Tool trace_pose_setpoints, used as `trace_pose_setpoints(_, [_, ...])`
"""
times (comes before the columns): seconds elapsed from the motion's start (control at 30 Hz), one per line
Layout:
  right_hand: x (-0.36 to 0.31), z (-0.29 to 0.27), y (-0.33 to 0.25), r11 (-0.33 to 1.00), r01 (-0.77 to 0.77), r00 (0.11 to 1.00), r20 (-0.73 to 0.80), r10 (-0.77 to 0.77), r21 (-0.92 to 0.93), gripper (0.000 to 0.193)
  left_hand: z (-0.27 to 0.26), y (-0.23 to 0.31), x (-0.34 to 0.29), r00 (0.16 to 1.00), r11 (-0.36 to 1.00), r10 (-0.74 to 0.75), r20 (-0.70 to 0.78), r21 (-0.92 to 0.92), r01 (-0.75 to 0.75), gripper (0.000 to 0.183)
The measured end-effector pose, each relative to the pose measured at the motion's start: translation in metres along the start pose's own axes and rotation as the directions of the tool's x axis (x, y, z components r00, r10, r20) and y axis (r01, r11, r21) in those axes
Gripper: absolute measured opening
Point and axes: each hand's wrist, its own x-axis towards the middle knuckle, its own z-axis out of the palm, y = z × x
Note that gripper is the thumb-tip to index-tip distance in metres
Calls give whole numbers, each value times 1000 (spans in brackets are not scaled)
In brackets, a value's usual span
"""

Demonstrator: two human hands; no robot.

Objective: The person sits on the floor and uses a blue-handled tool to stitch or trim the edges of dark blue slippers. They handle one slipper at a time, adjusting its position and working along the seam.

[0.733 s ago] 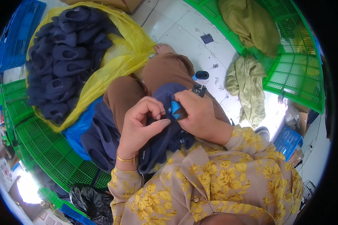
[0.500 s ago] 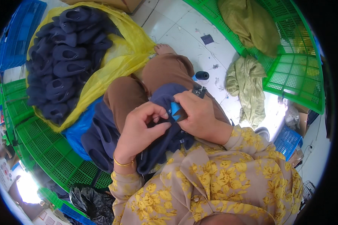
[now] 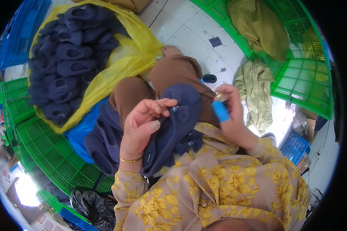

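Note:
A dark blue soft fabric piece [image 3: 185, 100] with a rounded end lies across my lap, a small clear tag [image 3: 175, 109] on it. My left hand [image 3: 140, 125] is over its left side, index and middle fingers stretched out and thumb apart. A thin dark thread seems to run by those fingertips. Off to the right of the fabric, my right hand [image 3: 233, 119] is raised with bent fingers. It wears a blue wrap [image 3: 220, 111] on one digit and a gold-coloured metal band [image 3: 219, 97]. Whatever its fingertips pinch is too small to make out.
At the left, a yellow bag [image 3: 137, 54] holds a heap of dark blue slipper-shaped pieces [image 3: 75, 52]. Green crates [image 3: 54, 154] flank me. A dark thread spool [image 3: 209, 79] stands beyond my knee, near a crumpled olive cloth [image 3: 254, 81]. A black bag [image 3: 90, 208] lies lower left.
My right hand has moved right, away from the fabric, uncovering its rounded end. My left hand's thumb and fingers have spread apart.

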Motion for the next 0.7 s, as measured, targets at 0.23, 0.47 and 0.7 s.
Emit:
trace_pose_setpoints(0.23, [-28, -120, 48, 614, -493, 737, -79, 671, 616, 18, -2, -7, -1, 966, 973, -23, -258, 216, 81, 6])
trace_pose_setpoints(0.47, [-143, -385, 163, 317, -216, 511, -170, 843, 923, 23, 9, -9, 13, 938, 806, 61, -341, 571, 155, 35])
trace_pose_setpoints(0.7, [-293, -485, 170, 546, -218, 373, -448, 812, 809, 14, 13, -11, 17, 947, 646, 56, -316, 735, 207, 43])
